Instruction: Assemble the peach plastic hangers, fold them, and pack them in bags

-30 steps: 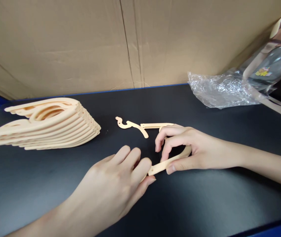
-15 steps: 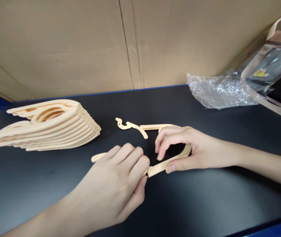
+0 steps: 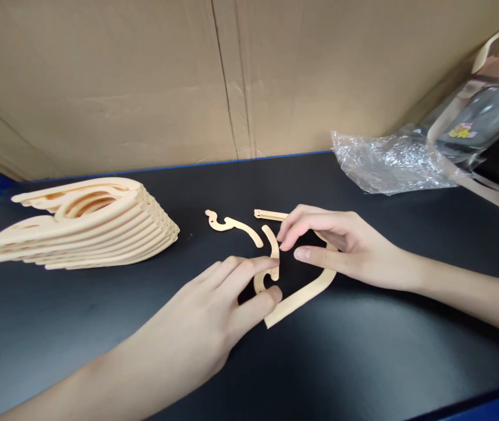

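Note:
A cream hook piece [image 3: 274,248] with a curved stem is pinched between the thumb and fingertips of my left hand [image 3: 214,310]. Its hooked end is partly hidden by my fingers. Beside it, a bent cream hanger frame [image 3: 304,298] lies on the black table, its two arms spread. My right hand [image 3: 341,245] hovers over the frame's bend, thumb and fingers apart; whether the palm touches the frame I cannot tell. Behind my hands lies another hook piece [image 3: 243,227], loose on the table.
A stack of several cream folded hangers [image 3: 113,228] lies on the left of the black table [image 3: 363,362]. Crumpled clear plastic [image 3: 389,164] and a transparent bag [image 3: 481,123] with straps are at the back right. A cardboard wall [image 3: 144,82] rises behind.
The hook piece in my left hand has turned from lying sideways to pointing away from me. The frame has shifted and spread slightly; my right thumb has come off its near arm.

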{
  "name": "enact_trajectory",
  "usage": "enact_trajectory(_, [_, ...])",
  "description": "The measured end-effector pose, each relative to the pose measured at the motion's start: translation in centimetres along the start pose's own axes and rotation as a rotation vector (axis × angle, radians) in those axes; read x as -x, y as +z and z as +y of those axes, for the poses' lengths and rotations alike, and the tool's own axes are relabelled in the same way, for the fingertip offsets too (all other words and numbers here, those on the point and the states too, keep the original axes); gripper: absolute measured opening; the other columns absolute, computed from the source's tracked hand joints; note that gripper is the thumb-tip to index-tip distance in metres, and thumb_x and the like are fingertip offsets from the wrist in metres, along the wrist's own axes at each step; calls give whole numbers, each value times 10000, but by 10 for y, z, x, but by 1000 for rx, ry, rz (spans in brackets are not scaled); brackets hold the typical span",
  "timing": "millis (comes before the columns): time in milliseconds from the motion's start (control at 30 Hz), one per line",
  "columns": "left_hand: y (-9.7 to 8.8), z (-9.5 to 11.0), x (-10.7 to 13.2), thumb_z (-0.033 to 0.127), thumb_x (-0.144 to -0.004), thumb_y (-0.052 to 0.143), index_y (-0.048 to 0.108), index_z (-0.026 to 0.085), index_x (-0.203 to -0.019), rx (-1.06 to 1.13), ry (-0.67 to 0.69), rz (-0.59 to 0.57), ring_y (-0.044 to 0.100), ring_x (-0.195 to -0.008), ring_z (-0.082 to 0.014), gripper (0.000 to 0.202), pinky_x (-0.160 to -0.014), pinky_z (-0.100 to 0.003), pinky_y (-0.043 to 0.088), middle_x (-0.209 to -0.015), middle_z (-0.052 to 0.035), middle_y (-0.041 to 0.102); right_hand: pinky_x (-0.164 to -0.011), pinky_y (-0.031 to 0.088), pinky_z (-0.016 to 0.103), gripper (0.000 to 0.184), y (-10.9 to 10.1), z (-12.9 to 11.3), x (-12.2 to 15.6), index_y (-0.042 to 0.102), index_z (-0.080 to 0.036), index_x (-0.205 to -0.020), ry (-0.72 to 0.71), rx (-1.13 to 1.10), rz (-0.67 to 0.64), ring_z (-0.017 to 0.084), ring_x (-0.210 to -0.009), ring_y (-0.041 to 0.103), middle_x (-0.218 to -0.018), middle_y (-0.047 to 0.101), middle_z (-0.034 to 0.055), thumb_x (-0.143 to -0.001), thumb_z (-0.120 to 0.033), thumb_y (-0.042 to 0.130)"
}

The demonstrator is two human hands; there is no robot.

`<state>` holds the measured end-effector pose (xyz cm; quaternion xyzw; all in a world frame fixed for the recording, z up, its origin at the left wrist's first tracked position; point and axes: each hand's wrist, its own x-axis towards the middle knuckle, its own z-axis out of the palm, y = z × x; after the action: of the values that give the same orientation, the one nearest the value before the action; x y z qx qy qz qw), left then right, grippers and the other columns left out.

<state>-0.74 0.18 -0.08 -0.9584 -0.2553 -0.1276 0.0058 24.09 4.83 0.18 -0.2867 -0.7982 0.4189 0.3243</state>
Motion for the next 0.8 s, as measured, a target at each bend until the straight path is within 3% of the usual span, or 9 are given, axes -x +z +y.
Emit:
enact_trajectory(167, [-5, -2, -2, 34, -910, 376, 563, 141, -1088, 130, 19, 67, 553, -1154, -209, 280, -904, -301, 498, -1251, -132, 591, -803, 465, 342, 88, 1, 0, 1, 684, -212, -914, -19, 222, 155, 179, -891, 592, -957, 652, 34, -921, -218, 597])
enact_trajectory(400, [-9, -2, -2, 43, -856, 329, 546, 182, -934, 275, -39, 95, 598, -1079, -192, 269, -848, -284, 523, -1042, -92, 661, -862, 460, 362, 154, -1, 3, -1, 702, -212, -893, 84, 297, 231, 186, -922, 603, -949, 660, 31, -939, -254, 561])
enact_trajectory(500, [-6, -2, 0, 217, -932, 425, 525, 194, -879, 299, -64, 125, 616, -1013, -202, 115, -777, -287, 531, -1077, -101, 640, -858, 467, 355, 147, -1, 6, -2, 706, -217, -898, 112, 296, 215, 184, -926, 613, -956, 662, 27, -931, -256, 568])
enact_trajectory(567, [-4, -2, 1, 326, -939, 521, 512, 198, -854, 275, -89, 140, 623, -972, -189, 154, -773, -279, 525, -1135, -100, 618, -868, 468, 354, 149, -1, 7, -2, 706, -218, -898, 115, 306, 199, 183, -936, 616, -963, 663, 27, -931, -252, 565])
enact_trajectory(700, [-1, -2, 1, 278, -948, 538, 532, 192, -993, 260, -85, 131, 626, -1027, -168, 97, -836, -250, 517, -1137, -85, 643, -895, 468, 359, 154, 0, 7, -2, 708, -223, -905, 124, 298, 184, 184, -957, 620, -998, 658, 31, -935, -269, 564])
enact_trajectory(800, [-2, -2, 1, 287, -954, 538, 500, 171, -1151, 262, -75, 136, 596, -1140, -167, 232, -913, -241, 506, -1161, -87, 652, -897, 470, 358, 157, 0, 8, -3, 710, -218, -918, 125, 299, 173, 183, -959, 619, -1012, 649, 36, -937, -266, 561])
